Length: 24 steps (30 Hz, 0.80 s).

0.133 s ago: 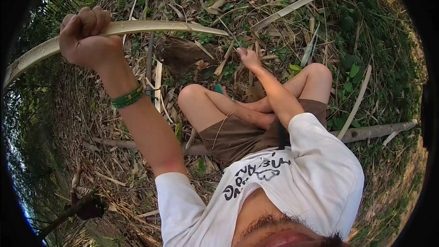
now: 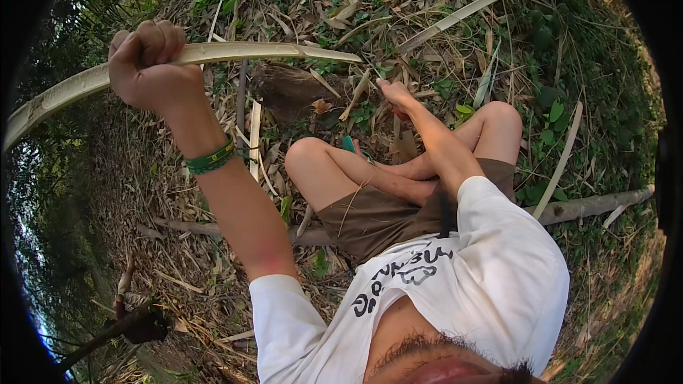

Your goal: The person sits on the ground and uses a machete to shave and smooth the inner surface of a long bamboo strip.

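My left hand, raised at the upper left, is closed in a fist around a long pale split-bamboo strip. The strip bows from the left edge of the view toward the middle, its narrow end near my right hand. That hand is closed on a knife with a thin blade; a bit of red shows below the fingers, probably the handle. The blade is close to the strip's tip, but whether they touch I cannot tell.
I sit cross-legged on leaf litter. A weathered wood chunk lies ahead of my knees. Other bamboo strips lie at the far right and beside me. A pole runs behind my legs; a dark branch stands at lower left.
My left hand has come slightly right and down with the strip. The knife blade now looks shorter and at a different tilt. The whole view has shifted a little.
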### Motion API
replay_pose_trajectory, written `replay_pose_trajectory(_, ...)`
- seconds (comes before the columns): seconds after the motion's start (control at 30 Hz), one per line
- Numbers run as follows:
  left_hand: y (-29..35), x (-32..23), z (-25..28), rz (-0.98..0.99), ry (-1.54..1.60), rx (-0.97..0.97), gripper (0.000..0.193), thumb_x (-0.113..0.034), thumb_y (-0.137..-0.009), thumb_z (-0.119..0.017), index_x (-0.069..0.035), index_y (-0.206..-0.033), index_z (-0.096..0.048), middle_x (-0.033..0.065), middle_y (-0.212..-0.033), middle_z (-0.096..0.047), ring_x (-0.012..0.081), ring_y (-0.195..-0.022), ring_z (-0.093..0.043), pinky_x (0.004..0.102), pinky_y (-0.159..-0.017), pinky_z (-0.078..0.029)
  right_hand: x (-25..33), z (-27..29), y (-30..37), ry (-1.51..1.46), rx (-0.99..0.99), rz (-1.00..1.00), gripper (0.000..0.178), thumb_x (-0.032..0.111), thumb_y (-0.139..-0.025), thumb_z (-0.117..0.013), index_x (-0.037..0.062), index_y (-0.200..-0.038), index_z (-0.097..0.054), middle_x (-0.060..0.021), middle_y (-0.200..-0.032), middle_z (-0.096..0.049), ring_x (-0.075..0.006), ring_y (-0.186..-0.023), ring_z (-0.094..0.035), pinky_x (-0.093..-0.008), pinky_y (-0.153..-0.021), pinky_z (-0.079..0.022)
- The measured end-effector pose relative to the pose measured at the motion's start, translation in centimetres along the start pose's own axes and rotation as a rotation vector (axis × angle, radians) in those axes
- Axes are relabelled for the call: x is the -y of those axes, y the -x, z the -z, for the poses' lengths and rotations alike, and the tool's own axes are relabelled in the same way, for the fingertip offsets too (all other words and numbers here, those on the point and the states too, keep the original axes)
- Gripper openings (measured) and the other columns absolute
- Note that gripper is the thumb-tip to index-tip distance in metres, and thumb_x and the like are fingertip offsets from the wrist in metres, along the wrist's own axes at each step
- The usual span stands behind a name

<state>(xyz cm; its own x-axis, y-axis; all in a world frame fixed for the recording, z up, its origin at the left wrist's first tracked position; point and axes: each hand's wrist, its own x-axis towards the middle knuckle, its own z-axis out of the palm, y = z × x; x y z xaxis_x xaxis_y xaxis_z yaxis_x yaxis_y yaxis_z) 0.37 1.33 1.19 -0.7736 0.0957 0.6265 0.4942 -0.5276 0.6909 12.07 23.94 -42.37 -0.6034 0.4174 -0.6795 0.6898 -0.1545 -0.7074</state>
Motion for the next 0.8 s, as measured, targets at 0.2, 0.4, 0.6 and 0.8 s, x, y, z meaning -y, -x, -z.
replay_pose_trajectory(0.2,1.6,-0.5,2.1,0.009,-0.024,-0.095,0.031,-0.013,-0.073,-0.046,-0.017,-0.062,-0.018,-0.0011,-0.052,-0.017,0.0113,-0.049,-0.012,0.0292,-0.047,-0.011,4.0,-0.3,9.5,0.051,0.014,0.087,0.071,0.065,-0.091,-0.052,-0.0018,-0.069,-0.059,-0.0093,-0.058,-0.055,-0.0173,-0.05,-0.053,-0.0381,-0.049,-0.041)
replay_pose_trajectory(0.4,1.5,-0.3,1.0,0.021,-0.067,-0.22,0.031,-0.018,-0.078,-0.045,-0.017,-0.063,-0.017,-0.0008,-0.056,-0.016,0.0129,-0.052,-0.011,0.0306,-0.05,-0.011,-2.1,-0.4,8.0,-0.082,-0.106,0.107,0.069,0.065,-0.09,-0.053,0.0006,-0.066,-0.059,-0.006,-0.053,-0.054,-0.0181,-0.048,-0.057,-0.0342,-0.048,-0.046)
replay_pose_trajectory(0.6,1.4,0.2,0.6,-0.013,-0.194,-0.259,0.053,-0.057,-0.095,-0.035,-0.017,-0.064,-0.018,-0.0012,-0.052,-0.017,0.0136,-0.05,-0.012,0.0293,-0.049,-0.012,-3.5,-0.9,11.3,-0.229,-0.128,0.183,0.067,0.063,-0.093,-0.05,0.0008,-0.068,-0.057,-0.0067,-0.051,-0.053,-0.0165,-0.044,-0.054,-0.0332,-0.046,-0.046)
replay_pose_trajectory(0.8,0.3,-0.1,-0.5,-0.019,-0.104,-0.256,0.074,-0.088,-0.081,-0.009,-0.016,-0.065,-0.017,-0.0006,-0.049,-0.02,0.0124,-0.047,-0.012,0.027,-0.047,-0.012,1.8,-3.0,16.6,-0.217,0.01,0.4,0.063,0.061,-0.094,-0.051,0.0019,-0.072,-0.055,-0.0028,-0.051,-0.049,-0.0131,-0.044,-0.052,-0.0314,-0.046,-0.043)
